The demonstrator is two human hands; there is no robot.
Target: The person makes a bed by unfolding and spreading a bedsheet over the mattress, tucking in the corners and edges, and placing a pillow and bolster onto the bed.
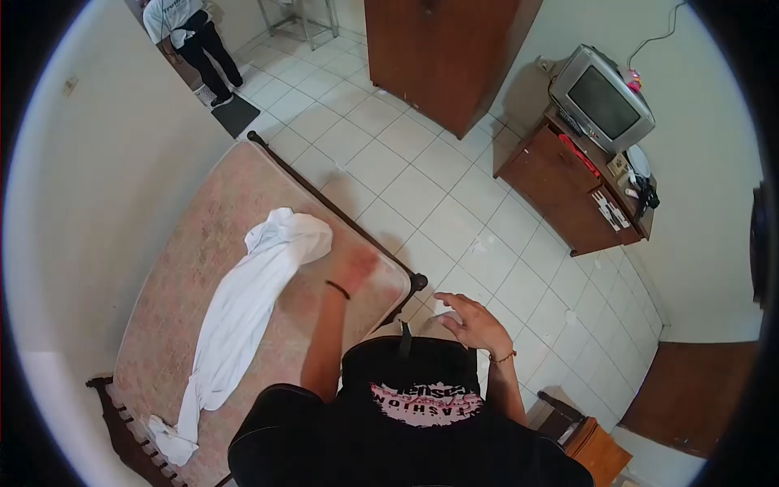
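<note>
A long white cloth point(243, 300) lies bunched and twisted lengthwise over the pink patterned mattress point(178, 268). My left hand point(353, 266) is over the mattress near its right corner, beside the cloth's upper end. It is smeared by motion, so its fingers cannot be made out. In front of my body, past the bed's edge, my right hand point(477, 326) has its thumb and fingers apart and holds nothing.
A dark bed rail with a corner post point(418, 282) runs along the mattress edge. Beyond the tiled floor point(430, 178) stand a wardrobe point(442, 57) and a cabinet point(560, 183) bearing a television point(604, 101). A person point(199, 40) stands by a dark mat point(235, 116).
</note>
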